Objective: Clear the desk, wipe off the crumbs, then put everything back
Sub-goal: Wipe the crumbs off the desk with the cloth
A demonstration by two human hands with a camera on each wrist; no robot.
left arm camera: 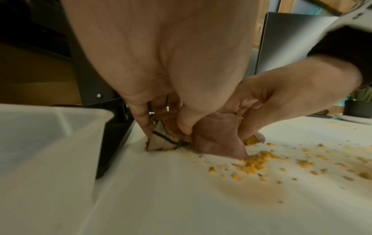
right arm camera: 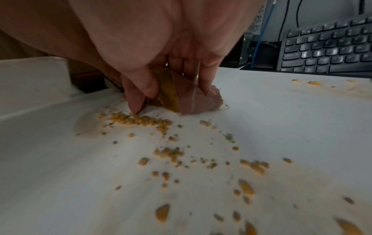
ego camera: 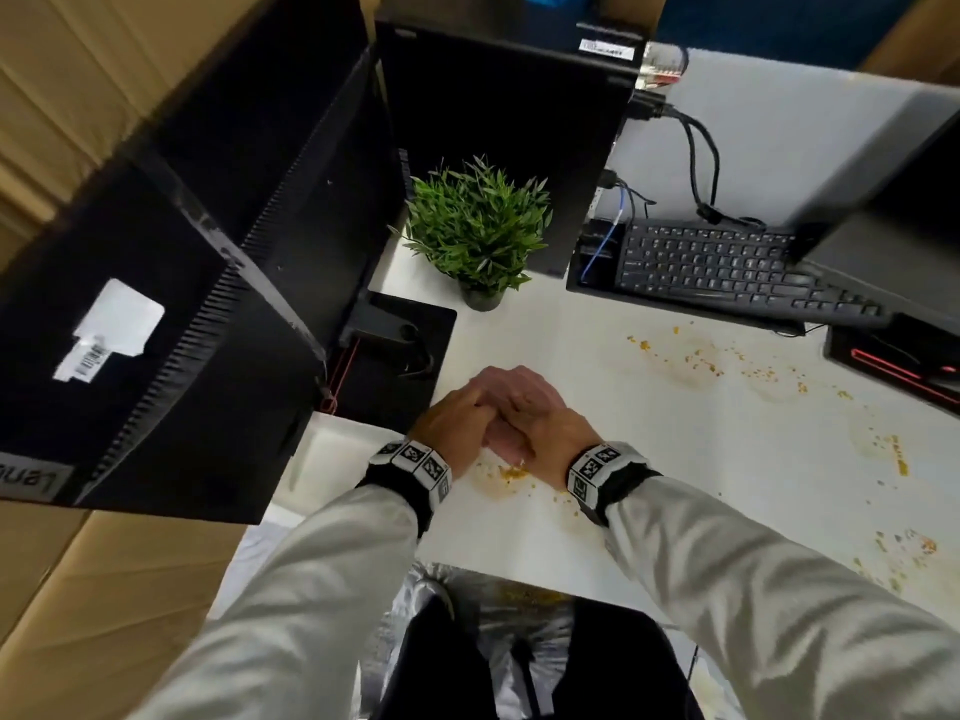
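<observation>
Both of my hands meet over the white desk (ego camera: 701, 491) near its front left. In the wrist views they hold a crumpled pinkish cloth (left arm camera: 217, 138), stained yellow in its folds (right arm camera: 191, 100) and touching the desk. My left hand (ego camera: 467, 407) pinches its left part with the fingertips (left arm camera: 145, 127). The fingers (right arm camera: 203, 81) of my right hand (ego camera: 530, 407) curl round the rest. Orange crumbs (right arm camera: 141, 120) lie just in front of the cloth, and more crumbs (ego camera: 701, 361) and smears spread to the right. The head view hides the cloth under my hands.
A black monitor's back (ego camera: 156, 304) leans in at the left, over its base (ego camera: 400, 345). A potted plant (ego camera: 478, 226), a PC tower (ego camera: 509, 122) and a black keyboard (ego camera: 727, 267) stand behind. A white bin (left arm camera: 40, 143) sits at the desk's left edge. A black-and-red device (ego camera: 893, 366) lies far right.
</observation>
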